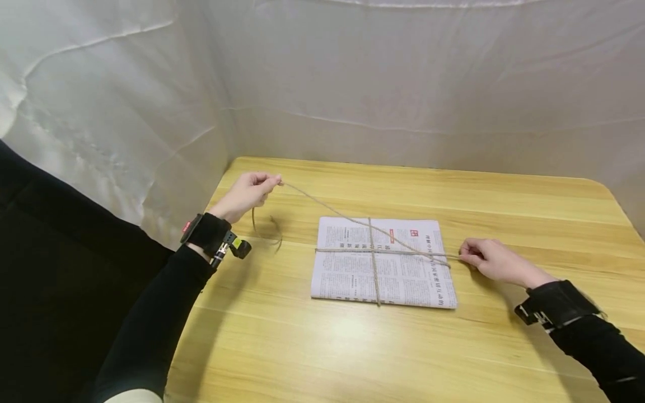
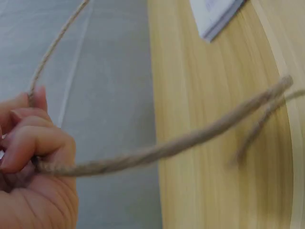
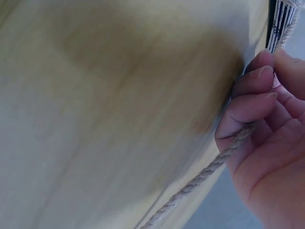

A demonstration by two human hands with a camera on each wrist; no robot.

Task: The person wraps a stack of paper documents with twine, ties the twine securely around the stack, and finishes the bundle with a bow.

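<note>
A folded stack of newspaper [image 1: 383,263] lies in the middle of the wooden table [image 1: 353,347], bound crosswise with jute twine [image 1: 373,253]. My left hand [image 1: 249,193] is raised at the table's far left and pinches one twine end [image 2: 143,157], whose loose tail hangs down below the hand. From that hand the twine runs taut and diagonally across the paper. My right hand [image 1: 491,260] rests on the table at the stack's right edge and grips the other twine end [image 3: 209,167] in curled fingers [image 3: 248,90].
White cloth walls [image 1: 353,84] close the table in at the back and left. Bare wood lies in front of the newspaper and to its right. Each of my forearms carries a black wrist camera strap [image 1: 209,235].
</note>
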